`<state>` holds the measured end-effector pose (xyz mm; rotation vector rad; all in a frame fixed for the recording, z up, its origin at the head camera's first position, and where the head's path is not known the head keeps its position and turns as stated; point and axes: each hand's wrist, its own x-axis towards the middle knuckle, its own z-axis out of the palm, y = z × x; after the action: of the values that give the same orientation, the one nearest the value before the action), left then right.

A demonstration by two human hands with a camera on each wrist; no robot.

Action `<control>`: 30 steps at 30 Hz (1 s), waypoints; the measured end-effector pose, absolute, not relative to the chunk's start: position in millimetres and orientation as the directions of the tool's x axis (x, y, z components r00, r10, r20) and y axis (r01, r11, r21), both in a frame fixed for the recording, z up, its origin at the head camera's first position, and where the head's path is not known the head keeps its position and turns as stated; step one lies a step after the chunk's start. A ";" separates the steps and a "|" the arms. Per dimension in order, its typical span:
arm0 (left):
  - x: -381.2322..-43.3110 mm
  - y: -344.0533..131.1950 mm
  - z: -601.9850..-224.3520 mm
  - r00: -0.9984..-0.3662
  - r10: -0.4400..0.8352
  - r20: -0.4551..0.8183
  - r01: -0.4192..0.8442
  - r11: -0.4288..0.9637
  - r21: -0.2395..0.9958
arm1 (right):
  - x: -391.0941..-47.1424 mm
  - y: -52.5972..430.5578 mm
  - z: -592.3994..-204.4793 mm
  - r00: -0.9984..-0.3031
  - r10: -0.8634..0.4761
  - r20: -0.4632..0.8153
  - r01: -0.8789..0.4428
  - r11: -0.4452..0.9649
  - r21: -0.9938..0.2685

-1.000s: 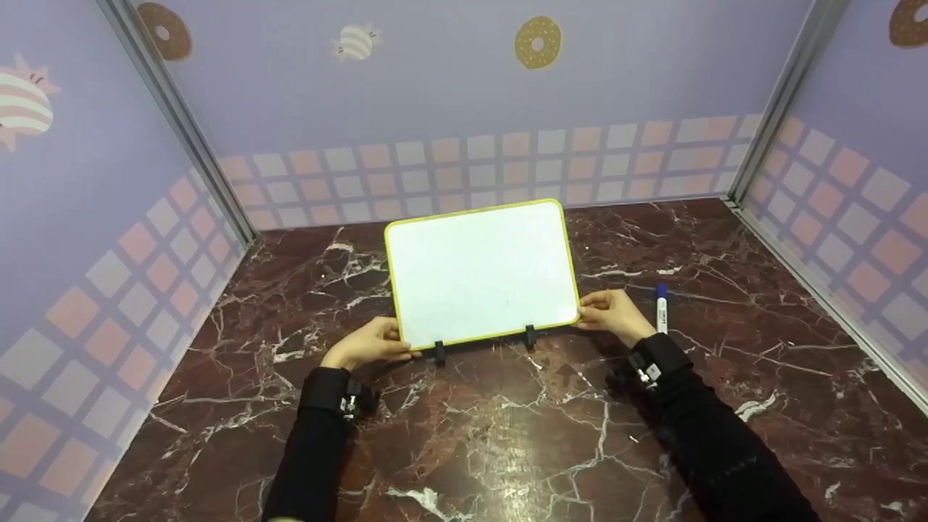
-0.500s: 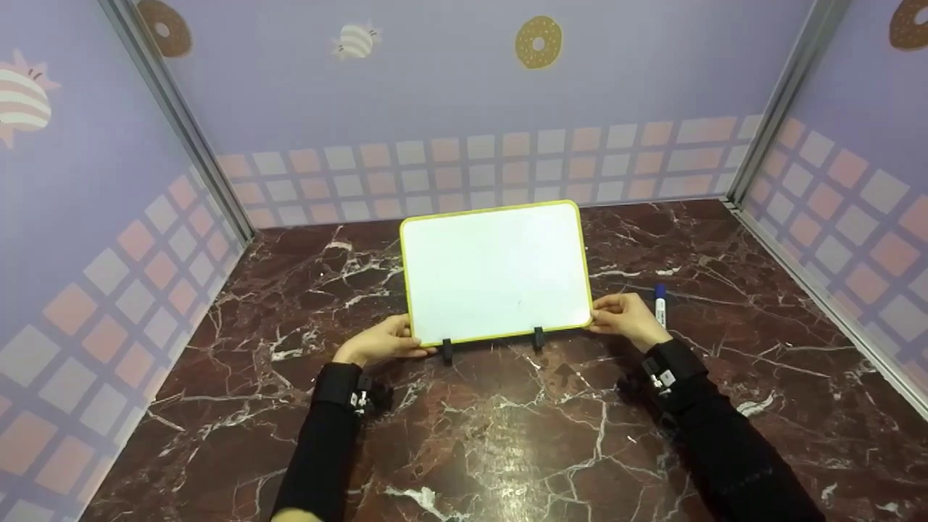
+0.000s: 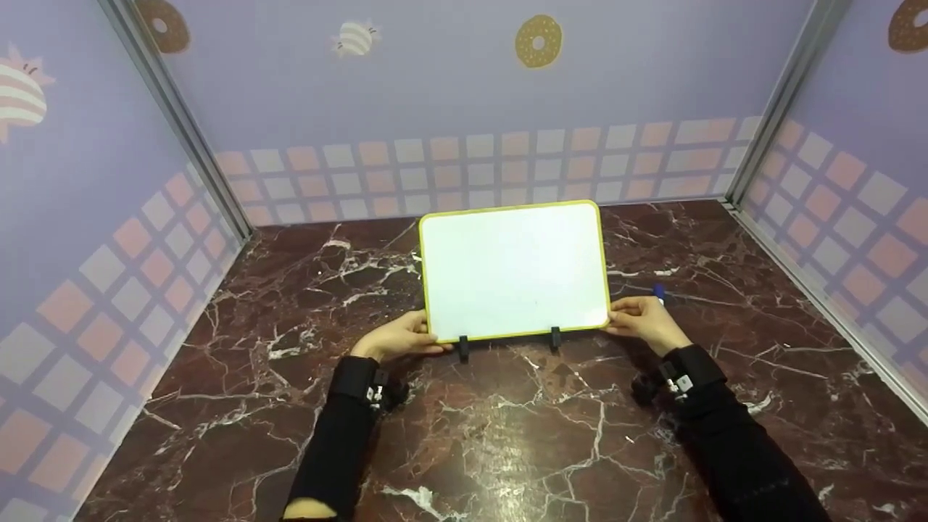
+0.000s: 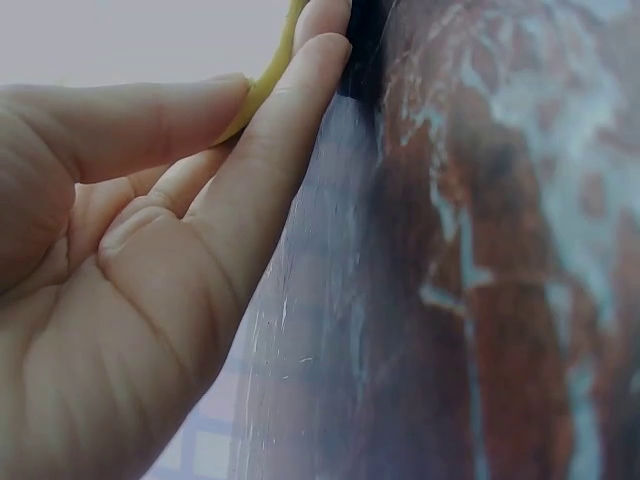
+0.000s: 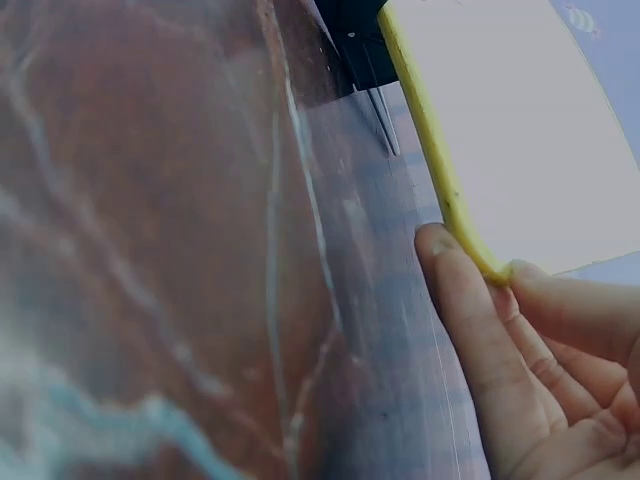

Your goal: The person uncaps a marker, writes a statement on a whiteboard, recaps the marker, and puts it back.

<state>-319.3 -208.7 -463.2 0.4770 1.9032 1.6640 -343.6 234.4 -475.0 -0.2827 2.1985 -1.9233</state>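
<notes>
A whiteboard (image 3: 515,272) with a yellow rim leans back in a black stand, whose two front hooks (image 3: 464,348) show at its lower edge. My left hand (image 3: 395,338) pinches the lower left corner; in the left wrist view the thumb (image 4: 170,115) lies on the board's face, fingers behind and under the yellow rim (image 4: 265,85). At the lower right corner, my right hand (image 3: 649,322) pinches the rim between thumb and fingers, as the right wrist view shows. The board's back and most of the stand are hidden.
A marker with a blue cap (image 3: 658,291) lies behind my right hand, mostly covered by it. The dark red marbled tabletop (image 3: 507,449) is bounded by patterned panels at the left, back (image 3: 449,87) and right.
Both hands and the whiteboard with its stand have shifted to the right, and the board sits slightly more level. My right hand now covers most of the marker.
</notes>
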 end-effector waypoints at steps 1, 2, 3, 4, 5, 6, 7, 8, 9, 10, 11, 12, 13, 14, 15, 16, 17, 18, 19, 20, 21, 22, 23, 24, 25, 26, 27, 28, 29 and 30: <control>-319.5 -208.3 -462.8 -0.777 0.604 -0.177 -0.092 0.169 0.981 | -343.8 234.4 -475.0 -0.961 -0.274 -0.030 -0.007 0.132 -0.991; -319.4 -208.0 -462.2 -0.776 0.605 -0.177 -0.088 0.174 0.981 | -344.2 234.4 -475.2 -0.962 -0.271 -0.030 -0.007 0.133 -0.991; -319.5 -207.7 -462.1 -0.774 0.608 -0.176 -0.085 0.176 0.981 | -344.5 234.3 -475.4 -0.963 -0.268 -0.030 -0.007 0.134 -0.991; -319.7 -207.6 -461.8 -0.772 0.610 -0.178 -0.083 0.181 0.980 | -344.7 234.2 -475.3 -0.963 -0.269 -0.026 -0.009 0.129 -0.992; -319.7 -207.6 -461.5 -0.772 0.611 -0.178 -0.080 0.184 0.980 | -345.0 233.9 -475.6 -0.964 -0.263 -0.025 -0.009 0.127 -0.992; -319.8 -207.6 -461.6 -0.772 0.610 -0.179 -0.081 0.186 0.979 | -345.2 233.7 -475.9 -0.965 -0.260 -0.024 -0.009 0.125 -0.992; -319.7 -208.0 -461.5 -0.772 0.609 -0.182 -0.083 0.187 0.979 | -345.4 233.4 -476.3 -0.966 -0.258 -0.022 -0.011 0.124 -0.992; -319.5 -208.4 -461.4 -0.770 0.612 -0.182 -0.082 0.187 0.979 | -345.5 233.3 -476.6 -0.965 -0.260 -0.019 -0.015 0.126 -0.992; -319.4 -208.9 -461.4 -0.768 0.615 -0.179 -0.081 0.184 0.980 | -345.5 233.0 -476.8 -0.965 -0.261 -0.017 -0.017 0.126 -0.992; -319.2 -209.6 -461.4 -0.767 0.617 -0.178 -0.081 0.182 0.980 | -345.4 232.8 -477.0 -0.965 -0.263 -0.014 -0.020 0.126 -0.992; -319.0 -210.3 -461.5 -0.767 0.616 -0.177 -0.084 0.177 0.981 | -345.4 232.3 -477.6 -0.966 -0.259 -0.014 -0.020 0.129 -0.991; -318.9 -211.0 -461.9 -0.767 0.617 -0.177 -0.088 0.172 0.981 | -345.4 232.0 -477.8 -0.965 -0.260 -0.012 -0.023 0.131 -0.991; -318.6 -212.1 -462.0 -0.766 0.618 -0.175 -0.088 0.169 0.982 | -345.3 231.4 -477.9 -0.965 -0.262 -0.010 -0.025 0.130 -0.991; -318.5 -213.0 -462.3 -0.765 0.622 -0.170 -0.084 0.165 0.983 | -345.5 230.9 -478.2 -0.965 -0.263 -0.008 -0.027 0.129 -0.991; -318.3 -214.0 -462.8 -0.765 0.621 -0.167 -0.083 0.162 0.983 | -345.7 230.2 -478.6 -0.965 -0.263 -0.006 -0.028 0.126 -0.992; -318.2 -214.8 -463.1 -0.766 0.621 -0.165 -0.081 0.161 0.984 | -345.9 229.7 -479.1 -0.965 -0.263 -0.005 -0.028 0.122 -0.992; -318.0 -215.5 -463.4 -0.767 0.620 -0.163 -0.081 0.158 0.984 | -346.1 229.0 -479.4 -0.965 -0.263 -0.005 -0.026 0.115 -0.993; -317.9 -216.6 -463.7 -0.770 0.617 -0.163 -0.080 0.160 0.984 | -346.2 228.1 -479.5 -0.965 -0.263 -0.005 -0.025 0.110 -0.994; -317.7 -217.6 -463.6 -0.773 0.614 -0.163 -0.080 0.162 0.984 | -346.2 227.0 -479.7 -0.965 -0.264 -0.006 -0.022 0.102 -0.995; -317.6 -218.6 -463.7 -0.775 0.610 -0.163 -0.079 0.163 0.983 | -346.1 226.1 -479.7 -0.964 -0.267 -0.005 -0.021 0.097 -0.995; -317.4 -219.5 -463.7 -0.778 0.606 -0.166 -0.080 0.165 0.983 | -345.9 225.0 -479.5 -0.963 -0.271 -0.005 -0.021 0.093 -0.995; -317.4 -220.4 -463.6 -0.781 0.601 -0.168 -0.083 0.167 0.983 | -345.6 224.2 -479.4 -0.962 -0.271 -0.005 -0.020 0.090 -0.996; -317.6 -221.3 -463.7 -0.781 0.601 -0.169 -0.083 0.167 0.982 | -345.0 223.3 -479.1 -0.963 -0.270 -0.005 -0.020 0.088 -0.996; -317.7 -222.4 -463.6 -0.780 0.603 -0.169 -0.081 0.170 0.982 | -344.5 222.6 -478.9 -0.963 -0.270 -0.004 -0.021 0.089 -0.996; -317.8 -223.3 -463.5 -0.776 0.608 -0.166 -0.076 0.171 0.982 | -344.2 222.4 -478.8 -0.962 -0.272 -0.004 -0.022 0.093 -0.995; -317.8 -224.3 -463.6 -0.771 0.616 -0.162 -0.071 0.170 0.983 | -343.8 222.2 -478.9 -0.962 -0.275 -0.004 -0.024 0.098 -0.995; -317.9 -225.3 -463.6 -0.764 0.625 -0.159 -0.068 0.167 0.984 | -343.4 221.9 -479.0 -0.961 -0.276 -0.006 -0.023 0.101 -0.995; -317.9 -226.4 -463.6 -0.759 0.632 -0.158 -0.070 0.163 0.984 | -343.1 221.6 -479.1 -0.961 -0.277 -0.009 -0.020 0.102 -0.995; -317.8 -227.4 -463.6 -0.753 0.640 -0.155 -0.068 0.159 0.985 | -343.0 221.2 -479.3 -0.960 -0.281 -0.012 -0.018 0.104 -0.994; -317.5 -228.3 -463.5 -0.750 0.643 -0.157 -0.070 0.158 0.985 | -342.9 221.1 -479.6 -0.958 -0.287 -0.014 -0.017 0.105 -0.994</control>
<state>-317.5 -228.3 -463.5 0.5430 1.8783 1.6440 -342.9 221.1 -479.6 -0.3051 2.1735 -1.9510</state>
